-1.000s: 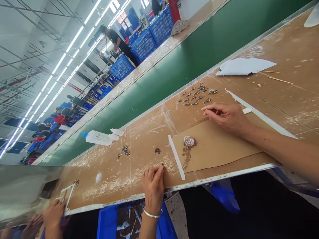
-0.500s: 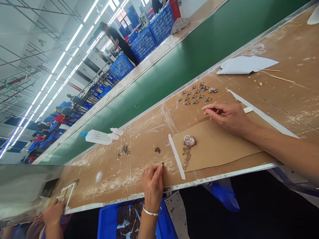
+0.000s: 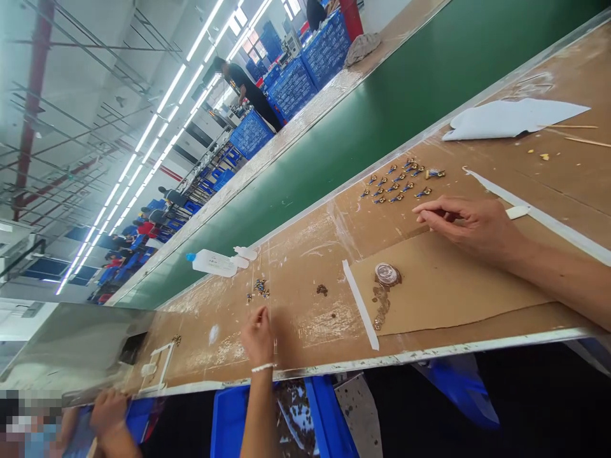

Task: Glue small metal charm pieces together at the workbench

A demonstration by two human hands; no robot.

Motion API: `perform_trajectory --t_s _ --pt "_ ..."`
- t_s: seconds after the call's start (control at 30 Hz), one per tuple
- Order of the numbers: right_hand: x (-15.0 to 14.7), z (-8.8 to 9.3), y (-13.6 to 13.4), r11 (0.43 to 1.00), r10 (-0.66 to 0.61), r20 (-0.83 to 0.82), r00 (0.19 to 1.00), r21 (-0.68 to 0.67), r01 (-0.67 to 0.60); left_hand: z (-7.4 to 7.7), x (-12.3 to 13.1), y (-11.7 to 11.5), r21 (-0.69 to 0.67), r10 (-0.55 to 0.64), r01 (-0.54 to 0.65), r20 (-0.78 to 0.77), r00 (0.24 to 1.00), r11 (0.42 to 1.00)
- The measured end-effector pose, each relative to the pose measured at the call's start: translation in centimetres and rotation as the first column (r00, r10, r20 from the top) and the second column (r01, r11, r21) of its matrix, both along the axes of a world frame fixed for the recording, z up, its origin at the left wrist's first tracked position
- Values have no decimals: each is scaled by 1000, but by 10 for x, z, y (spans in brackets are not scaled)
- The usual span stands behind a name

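My left hand (image 3: 258, 337), with a pale bracelet at the wrist, hovers over the brown tabletop with its fingers curled together; anything in them is hidden. Just beyond its fingertips lies a small heap of blue and gold pieces (image 3: 261, 288). To its right are a little cluster of dark pieces (image 3: 322, 290) and a single dark piece (image 3: 333, 315). My right hand (image 3: 470, 222) is closed in a pinch over the cardboard sheet (image 3: 453, 280); what it grips is too small to make out. Several blue and gold figure-like pieces (image 3: 394, 187) lie spread beyond it.
A round lid-like dish with whitish paste (image 3: 387, 274) sits on the cardboard beside a brown smear. A white bottle (image 3: 214, 263) lies near the green belt (image 3: 334, 146). White cloth (image 3: 515, 119) rests at right. Another person's hand (image 3: 109, 410) is at lower left.
My left hand has left the single dark piece near the front edge and moved left toward the blue and gold heap. My right hand keeps its pinch. The view has shifted slightly.
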State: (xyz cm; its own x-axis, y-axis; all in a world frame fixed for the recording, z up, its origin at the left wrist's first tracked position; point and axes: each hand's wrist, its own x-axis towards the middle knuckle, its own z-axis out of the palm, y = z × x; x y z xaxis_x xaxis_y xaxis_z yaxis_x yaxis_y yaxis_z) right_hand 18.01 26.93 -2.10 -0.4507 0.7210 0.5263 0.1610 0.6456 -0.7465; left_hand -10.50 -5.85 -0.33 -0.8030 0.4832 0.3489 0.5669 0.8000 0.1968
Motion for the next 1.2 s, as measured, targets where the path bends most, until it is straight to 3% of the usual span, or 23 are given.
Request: perform_trajectory --t_s 0.1,0.17,0.37,0.47,0.7,0.93,1.07,1.2 --pt "-1 -1 1 999 -19 2 1000 36 19 14 -48 -5 -81 167 -164 30 985 983" --pt "-2 -1 1 999 -19 1 1000 35 19 19 -69 -4 -151 200 -188 69 977 970" --pt "-3 2 1 1000 6 -11 1000 5 -6 21 -96 5 -285 106 -49 187 977 957" --pt "-2 0 2 1000 15 -5 1000 1 -15 21 -99 3 -312 109 -39 211 971 949" --pt "-3 -4 3 1000 17 3 1000 -21 -17 19 -87 -9 -197 125 -80 224 967 977" --pt "-2 -2 3 999 32 13 999 -21 -32 28 -73 -22 15 99 -120 469 877 993" --pt "-3 -4 5 999 27 1 1000 -18 -27 37 -45 -20 154 35 -138 535 844 979" --pt "-5 -6 7 999 40 -19 999 -19 -40 39 -3 -2 279 -80 -99 566 821 955"
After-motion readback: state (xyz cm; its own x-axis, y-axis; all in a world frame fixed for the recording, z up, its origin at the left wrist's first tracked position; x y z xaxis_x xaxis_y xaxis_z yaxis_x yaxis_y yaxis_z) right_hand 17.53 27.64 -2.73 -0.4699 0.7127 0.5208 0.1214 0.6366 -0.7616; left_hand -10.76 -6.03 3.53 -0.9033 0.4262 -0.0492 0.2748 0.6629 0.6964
